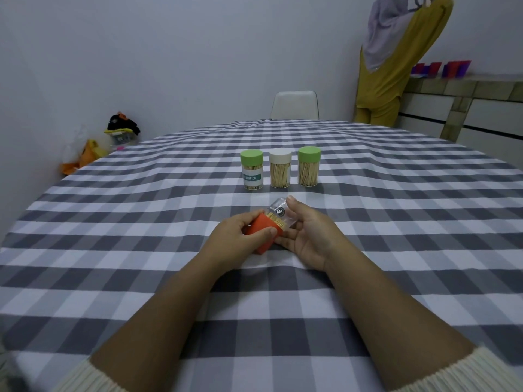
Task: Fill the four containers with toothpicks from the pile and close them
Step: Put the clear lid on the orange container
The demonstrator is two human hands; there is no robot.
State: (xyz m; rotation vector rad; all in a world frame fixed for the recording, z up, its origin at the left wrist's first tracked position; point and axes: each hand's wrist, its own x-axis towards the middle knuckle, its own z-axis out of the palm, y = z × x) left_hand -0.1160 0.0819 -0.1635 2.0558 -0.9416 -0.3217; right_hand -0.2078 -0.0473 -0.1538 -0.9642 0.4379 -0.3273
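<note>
A clear container (281,215) packed with toothpicks (276,222) is held tilted on its side just above the table (113,250), near its middle, well short of the near edge. Its orange lid (261,236) is gripped by the left hand (236,241); the clear body is cradled in the curled fingers of the right hand (308,236). Whether the lid is fully seated cannot be told. Behind, 3 filled, capped containers (280,171) are lined up upright toward the far edge.

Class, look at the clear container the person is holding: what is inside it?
Toothpick tips show inside the clear container, bunched where the orange lid meets it. The left hand grips the lid; the right hand covers the container's lower side, so how full it is stays hidden.
</note>
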